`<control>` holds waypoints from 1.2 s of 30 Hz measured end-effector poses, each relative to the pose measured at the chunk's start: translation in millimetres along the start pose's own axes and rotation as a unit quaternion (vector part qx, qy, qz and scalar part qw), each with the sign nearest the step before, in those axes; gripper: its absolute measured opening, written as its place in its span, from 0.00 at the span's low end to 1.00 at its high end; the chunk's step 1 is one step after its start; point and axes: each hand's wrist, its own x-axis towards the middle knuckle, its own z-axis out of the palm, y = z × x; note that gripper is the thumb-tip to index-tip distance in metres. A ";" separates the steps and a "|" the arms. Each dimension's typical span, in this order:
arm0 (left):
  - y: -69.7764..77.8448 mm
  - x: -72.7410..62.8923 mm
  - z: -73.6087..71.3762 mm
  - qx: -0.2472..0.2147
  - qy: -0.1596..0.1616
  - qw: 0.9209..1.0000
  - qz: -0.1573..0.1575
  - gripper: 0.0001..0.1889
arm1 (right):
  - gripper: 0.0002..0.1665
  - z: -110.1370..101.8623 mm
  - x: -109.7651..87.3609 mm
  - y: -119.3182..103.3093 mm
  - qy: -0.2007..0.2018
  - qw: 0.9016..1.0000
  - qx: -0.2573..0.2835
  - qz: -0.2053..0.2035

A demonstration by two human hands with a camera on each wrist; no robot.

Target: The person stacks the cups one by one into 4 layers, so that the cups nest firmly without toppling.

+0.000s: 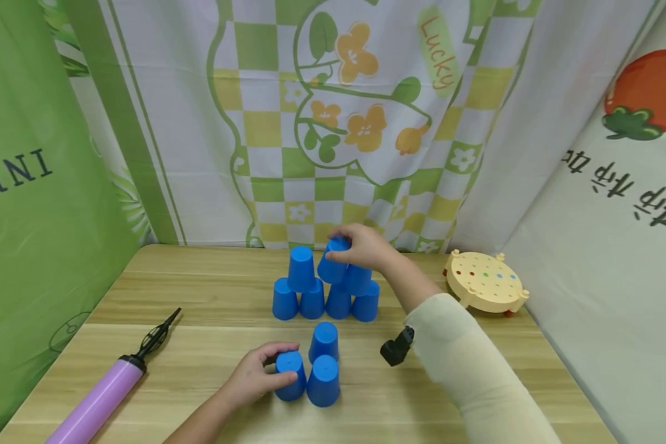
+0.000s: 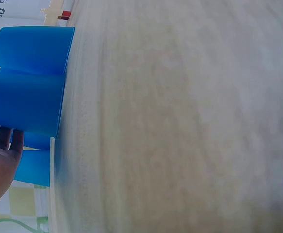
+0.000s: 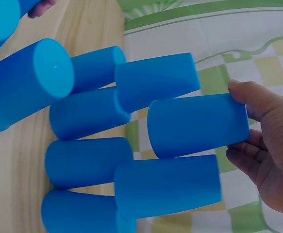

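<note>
My right hand (image 1: pixel 365 248) grips an upside-down blue cup (image 3: pixel 197 125) near its base, thumb on one side and fingers on the other. This cup is slightly tilted and raised, between the left upper cup (image 1: pixel 301 269) and the right upper cup (image 3: pixel 168 187) of a stack. Below them stands a row of several upside-down cups (image 1: pixel 285 300). Nearer the front, my left hand (image 1: pixel 255 375) holds another blue cup (image 1: pixel 291 377) between thumb and fingers at the table. Two more cups stand beside it, one at the front (image 1: pixel 323 382) and one behind (image 1: pixel 325 341).
A purple hand pump (image 1: pixel 102 394) with a black nozzle lies at the left of the wooden table (image 1: pixel 211 290). At the back right stands a round yellow pegboard-like piece (image 1: pixel 485 280) on short legs. Patterned curtains (image 1: pixel 261 123) hang close behind the table.
</note>
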 end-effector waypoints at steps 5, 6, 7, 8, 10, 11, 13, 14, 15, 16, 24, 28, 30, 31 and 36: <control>0.5 -0.2 1.4 0.002 0.001 1.000 0.003 0.27 | 0.28 7.4 3.1 2.1 -0.006 1.000 -0.005 0.004; 0.3 -0.1 1.5 0.001 0.000 1.000 0.003 0.27 | 0.28 8.6 3.4 2.4 -0.007 1.000 -0.007 0.004; 0.1 0.0 1.7 0.000 -0.001 1.000 0.003 0.27 | 0.28 9.9 3.5 2.7 -0.009 1.000 -0.008 0.002; -0.1 0.1 1.7 -0.001 -0.002 1.000 0.003 0.27 | 0.28 11.3 3.8 3.1 -0.010 1.000 -0.009 0.003; -0.2 0.2 1.7 -0.004 -0.004 1.000 0.003 0.27 | 0.28 14.2 5.0 4.4 -0.014 1.000 -0.009 0.005; -0.3 0.3 1.6 -0.005 -0.005 1.000 0.003 0.28 | 0.29 15.6 5.7 4.9 -0.016 1.000 -0.011 0.005; -0.3 0.4 1.5 -0.007 -0.005 1.000 0.004 0.28 | 0.29 18.0 7.1 5.9 -0.020 1.000 -0.015 0.008; -0.3 0.4 1.3 -0.007 -0.005 1.000 0.003 0.28 | 0.29 19.1 8.0 6.3 -0.022 1.000 -0.017 0.010; -0.4 0.5 1.2 -0.006 -0.005 1.000 0.004 0.28 | 0.29 20.1 8.7 6.7 -0.024 0.999 -0.019 0.010; -0.4 0.5 1.2 -0.005 -0.005 1.000 0.004 0.28 | 0.29 21.0 9.3 6.9 -0.026 0.999 -0.022 0.011; 0.4 0.7 0.4 0.000 -0.003 1.000 0.004 0.27 | 0.28 22.6 12.5 5.5 -0.030 0.999 -0.035 0.017; 0.3 0.5 -0.2 0.002 -0.003 1.000 0.005 0.27 | 0.28 23.0 12.9 4.4 -0.031 0.999 -0.034 0.017; -0.1 0.3 -0.6 0.004 -0.003 1.000 0.004 0.27 | 0.28 23.6 13.0 4.3 -0.031 0.999 -0.034 0.017; -0.3 0.2 -0.8 0.005 -0.004 1.000 0.004 0.27 | 0.29 23.9 12.8 4.2 -0.031 0.999 -0.034 0.017; -1.2 -0.1 -1.8 0.005 -0.006 1.000 0.001 0.27 | 0.29 26.0 12.1 4.5 -0.031 0.999 -0.030 0.014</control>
